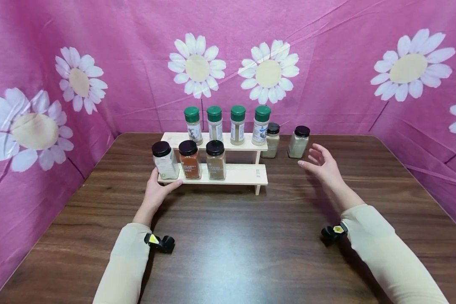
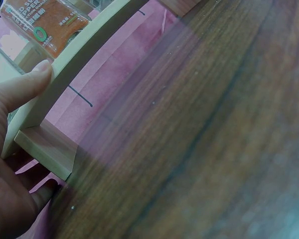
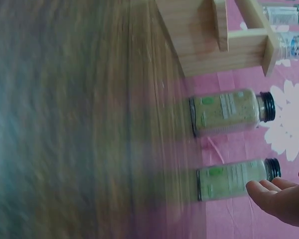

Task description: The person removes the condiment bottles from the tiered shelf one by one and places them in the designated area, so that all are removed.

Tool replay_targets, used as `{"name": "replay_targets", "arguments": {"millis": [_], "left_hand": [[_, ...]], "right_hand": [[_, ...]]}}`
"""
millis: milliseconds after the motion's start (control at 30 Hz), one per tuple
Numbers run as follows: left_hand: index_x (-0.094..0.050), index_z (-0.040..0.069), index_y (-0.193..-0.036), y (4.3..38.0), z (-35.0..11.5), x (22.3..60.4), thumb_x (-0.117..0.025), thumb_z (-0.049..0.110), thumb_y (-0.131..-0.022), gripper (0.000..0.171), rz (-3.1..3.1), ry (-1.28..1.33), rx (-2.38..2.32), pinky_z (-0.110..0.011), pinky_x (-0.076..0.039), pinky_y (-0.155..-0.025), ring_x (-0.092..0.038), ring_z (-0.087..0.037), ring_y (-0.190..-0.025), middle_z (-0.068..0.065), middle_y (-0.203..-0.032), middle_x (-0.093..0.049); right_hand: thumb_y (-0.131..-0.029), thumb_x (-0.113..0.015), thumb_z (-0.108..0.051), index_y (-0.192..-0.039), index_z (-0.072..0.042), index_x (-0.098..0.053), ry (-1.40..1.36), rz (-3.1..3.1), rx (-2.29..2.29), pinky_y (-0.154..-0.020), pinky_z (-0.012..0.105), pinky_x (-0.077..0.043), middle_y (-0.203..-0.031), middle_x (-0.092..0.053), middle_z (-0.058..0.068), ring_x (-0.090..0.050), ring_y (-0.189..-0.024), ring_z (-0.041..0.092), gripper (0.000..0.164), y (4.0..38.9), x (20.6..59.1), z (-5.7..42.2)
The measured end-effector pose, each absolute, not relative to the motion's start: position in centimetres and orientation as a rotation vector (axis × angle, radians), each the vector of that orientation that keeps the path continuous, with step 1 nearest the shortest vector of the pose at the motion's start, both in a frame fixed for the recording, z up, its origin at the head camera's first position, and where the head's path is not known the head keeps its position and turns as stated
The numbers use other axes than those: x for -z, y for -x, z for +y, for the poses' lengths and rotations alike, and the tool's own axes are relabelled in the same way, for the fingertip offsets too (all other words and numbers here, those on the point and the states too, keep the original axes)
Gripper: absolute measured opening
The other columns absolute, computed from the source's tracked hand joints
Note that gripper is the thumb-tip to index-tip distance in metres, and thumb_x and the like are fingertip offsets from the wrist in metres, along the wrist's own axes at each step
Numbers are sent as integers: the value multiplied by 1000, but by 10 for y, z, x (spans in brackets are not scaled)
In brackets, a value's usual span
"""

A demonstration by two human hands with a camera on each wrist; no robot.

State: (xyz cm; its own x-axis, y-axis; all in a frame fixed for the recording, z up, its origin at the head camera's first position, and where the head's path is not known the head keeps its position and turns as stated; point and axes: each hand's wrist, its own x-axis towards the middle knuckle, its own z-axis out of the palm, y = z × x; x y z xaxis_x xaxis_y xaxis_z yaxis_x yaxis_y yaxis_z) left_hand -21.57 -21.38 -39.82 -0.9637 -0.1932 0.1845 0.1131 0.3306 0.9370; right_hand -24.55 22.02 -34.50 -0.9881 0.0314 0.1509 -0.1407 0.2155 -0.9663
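A two-tier wooden spice rack [image 1: 247, 175] stands on the table. My left hand [image 1: 157, 193] grips the left end of its lower shelf, thumb on the front edge. In the left wrist view, the other fingers [image 2: 27, 172] curl round by the rack's leg. Right above that hand sits a black-lidded jar of pale contents [image 1: 168, 166] on the lower shelf. Off to the rack's right, my right hand [image 1: 324, 166] is held with fingers apart, holding nothing. Its fingertips are close to a black-lidded spice jar [image 1: 298, 144] on the table, overlapping its lid end in the right wrist view.
A red-orange spice jar [image 1: 190, 162] and a brown spice jar [image 1: 215, 163] share the lower shelf. Several green-capped shakers [image 1: 237, 126] line the upper shelf. Another black-lidded jar [image 1: 272, 143] stands on the table [image 1: 220, 236] behind the rack's right end. Pink daisy-print cloth [image 1: 327, 101] hangs around.
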Motion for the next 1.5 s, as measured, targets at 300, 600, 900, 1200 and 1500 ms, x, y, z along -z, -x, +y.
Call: {"name": "replay_targets", "arguments": {"millis": [300,600,900,1200,1500], "left_hand": [[-30,-2,-127,205,-206,380,-72,5,-68,73,-2310,-71,1726,-36,-20,-96,-32,-26,-112,-20,-122,-39],[-30,2,-128,216,-214,399,-74,12,-68,76,-2336,-61,1669,-34,-22,-95,-34,-22,-112,-15,-122,-41],[-31,2,-128,215,-214,399,-74,12,-67,76,-2338,-68,1664,-33,-21,-95,-33,-22,-112,-15,-122,-41],[-31,1,-128,213,-212,393,-74,11,-68,74,-2340,-73,1684,-34,-21,-95,-33,-23,-112,-16,-122,-40],[-29,-4,-127,200,-201,372,-70,4,-70,71,-2347,-71,1685,-36,-20,-96,-31,-28,-113,-21,-123,-38]], "right_hand": [[-77,-62,-4,-132,4,-18,-199,-2305,-1996,-81,15,-36,-130,-25,29,-30,-116,33,71,233,340,201],[-77,-61,-1,-131,5,-22,-285,-2333,-2000,-91,30,-33,-129,-32,24,-32,-116,31,66,226,341,182],[-75,-62,2,-129,4,-28,-366,-2307,-2036,-91,40,-32,-126,-37,23,-34,-115,31,63,222,342,158],[-74,-59,6,-126,7,-31,-477,-2229,-2138,-93,43,-28,-125,-36,26,-33,-115,35,59,221,340,133],[-72,-60,10,-125,7,-32,-563,-2196,-2188,-90,43,-32,-123,-38,25,-35,-113,34,60,221,338,103]]}}
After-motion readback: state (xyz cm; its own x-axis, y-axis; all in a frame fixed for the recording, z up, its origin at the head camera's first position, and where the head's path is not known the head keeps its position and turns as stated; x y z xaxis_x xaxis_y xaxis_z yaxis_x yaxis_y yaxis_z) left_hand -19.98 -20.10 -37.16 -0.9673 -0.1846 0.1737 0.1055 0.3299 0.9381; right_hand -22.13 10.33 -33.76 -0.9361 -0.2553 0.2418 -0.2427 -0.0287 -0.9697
